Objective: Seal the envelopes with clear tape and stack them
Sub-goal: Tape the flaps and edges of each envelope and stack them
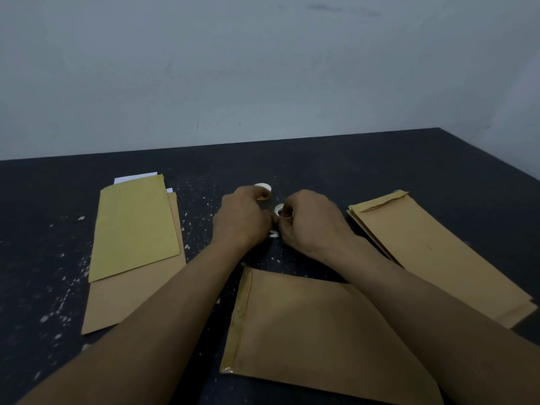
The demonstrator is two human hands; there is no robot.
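past the near envelope, right hand grips the tape roll, left hand curled, hold unclear; a pulled strip may stick to itself.

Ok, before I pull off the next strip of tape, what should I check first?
1. Grip of the right hand on the tape roll: ok.
2. Pinch of the left hand on the tape's free end: cannot tell, fingertips hidden.
3. Lie of the front envelope, flat on the table and near you: ok.
4. Tape along its left edge, whole length: cannot tell, only a glossy bit shows at the near corner.
5. Order of the right stack, roughly squared: ok.
6. Contents of the left pile tucked in: not ok, white paper sticks out at the far end.
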